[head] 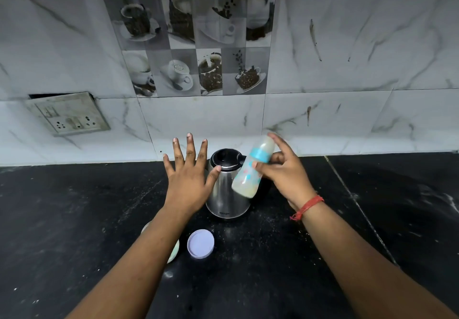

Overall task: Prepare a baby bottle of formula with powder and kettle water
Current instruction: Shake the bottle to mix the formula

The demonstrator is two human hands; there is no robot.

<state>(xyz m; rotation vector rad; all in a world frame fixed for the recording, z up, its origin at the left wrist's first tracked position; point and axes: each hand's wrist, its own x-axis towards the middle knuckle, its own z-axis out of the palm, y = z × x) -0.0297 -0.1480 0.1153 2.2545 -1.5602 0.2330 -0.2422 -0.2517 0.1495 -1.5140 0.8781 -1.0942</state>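
My right hand (285, 169) grips a baby bottle (250, 172) with a blue collar and a clear cap, held tilted in the air with whitish liquid in its lower end. It hovers in front of a steel kettle (224, 199) with a black lid that stands on the black counter (323, 256). My left hand (188, 169) is raised to the left of the kettle, fingers spread and straight, holding nothing. A pale lilac lid (200, 243) lies flat on the counter near me. A pale round container (173, 251) is mostly hidden under my left forearm.
A marble-tiled wall (347, 57) rises right behind the kettle, with a loose socket plate (67, 115) at the left. Powder specks dot the counter around the kettle. Counter surface stretches left and right.
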